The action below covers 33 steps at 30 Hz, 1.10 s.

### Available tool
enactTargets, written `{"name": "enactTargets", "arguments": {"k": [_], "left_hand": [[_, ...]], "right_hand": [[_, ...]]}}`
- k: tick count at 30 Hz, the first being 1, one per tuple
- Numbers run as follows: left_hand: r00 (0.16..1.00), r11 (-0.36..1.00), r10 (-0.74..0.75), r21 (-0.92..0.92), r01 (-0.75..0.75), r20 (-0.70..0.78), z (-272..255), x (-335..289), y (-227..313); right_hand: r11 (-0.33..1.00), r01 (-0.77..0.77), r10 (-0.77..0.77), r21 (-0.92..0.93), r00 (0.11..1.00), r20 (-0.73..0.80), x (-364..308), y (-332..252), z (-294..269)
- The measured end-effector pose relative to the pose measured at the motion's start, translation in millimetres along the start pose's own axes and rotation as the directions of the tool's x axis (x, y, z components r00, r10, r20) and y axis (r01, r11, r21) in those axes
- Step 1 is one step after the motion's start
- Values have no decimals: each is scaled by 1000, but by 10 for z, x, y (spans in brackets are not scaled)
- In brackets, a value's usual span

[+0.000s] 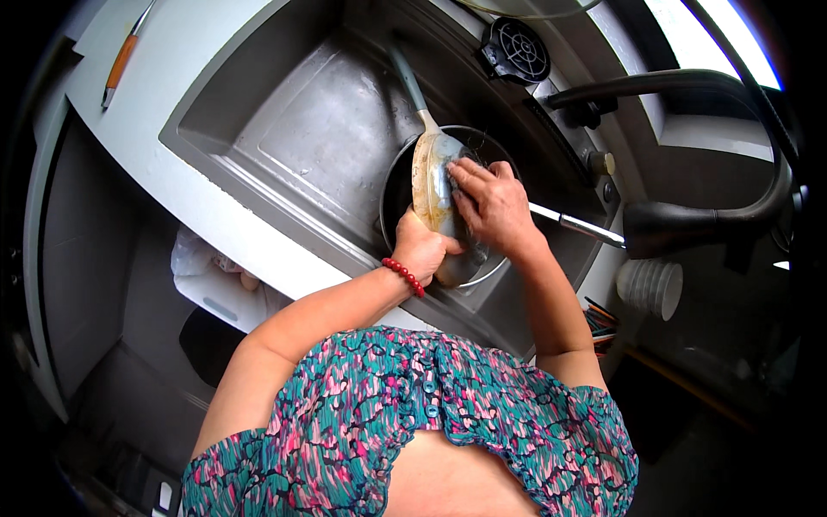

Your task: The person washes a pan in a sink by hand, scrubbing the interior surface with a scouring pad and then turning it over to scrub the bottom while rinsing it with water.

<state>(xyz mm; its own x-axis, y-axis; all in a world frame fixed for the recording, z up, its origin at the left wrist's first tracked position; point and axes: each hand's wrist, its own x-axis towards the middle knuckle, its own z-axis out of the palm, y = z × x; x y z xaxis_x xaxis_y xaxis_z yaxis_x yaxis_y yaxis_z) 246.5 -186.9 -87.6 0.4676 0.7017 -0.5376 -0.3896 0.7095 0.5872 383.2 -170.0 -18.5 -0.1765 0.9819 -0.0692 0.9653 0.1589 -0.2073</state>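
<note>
A frying pan (433, 168) with a grey-green and cream handle is tilted on its edge, its handle toward the far side of the sink. Its light outer side is stained brown. My left hand (422, 246), below a red bead bracelet, is closed on the pan's near rim. Curled fingers of my right hand (495, 205) press against the pan's right-hand face. Something dark and wispy shows by those fingertips, but I cannot make it out. Under the pan is a round metal pot (385, 185), mostly hidden, with a metal handle (592, 232) reaching right.
The grey sink (301, 112) surrounds the pot. A black faucet (680, 224) arches over from the right, near stacked clear cups (650, 289). A black round strainer (517, 52) sits at the back edge. An orange-handled tool (121, 69) lies on the white counter (142, 129).
</note>
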Motion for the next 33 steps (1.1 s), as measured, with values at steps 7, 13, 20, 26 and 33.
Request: {"name": "enactTargets", "arguments": {"k": [7,13,20,26,33], "left_hand": [[995,992,-104,-67,104,9,69,-74,40],[993,990,-116,-80,118,27,9,-74,-10],[986,983,-167,-75,169,31,43,-94,-14],[989,990,-137,-19,138,58,-8,-71,-8],[984,984,-175,13,175,26,35,-51,21]], "right_hand": [[986,-160,160,-45,987,-17,119,344,245],[992,42,-41,-122,999,15,-166,-65,-14],[987,-149,149,-58,989,4,55,304,214],[978,61,-49,-200,997,64,-189,-181,-24],[978,-92,113,-186,988,104,215,-24,106]]}}
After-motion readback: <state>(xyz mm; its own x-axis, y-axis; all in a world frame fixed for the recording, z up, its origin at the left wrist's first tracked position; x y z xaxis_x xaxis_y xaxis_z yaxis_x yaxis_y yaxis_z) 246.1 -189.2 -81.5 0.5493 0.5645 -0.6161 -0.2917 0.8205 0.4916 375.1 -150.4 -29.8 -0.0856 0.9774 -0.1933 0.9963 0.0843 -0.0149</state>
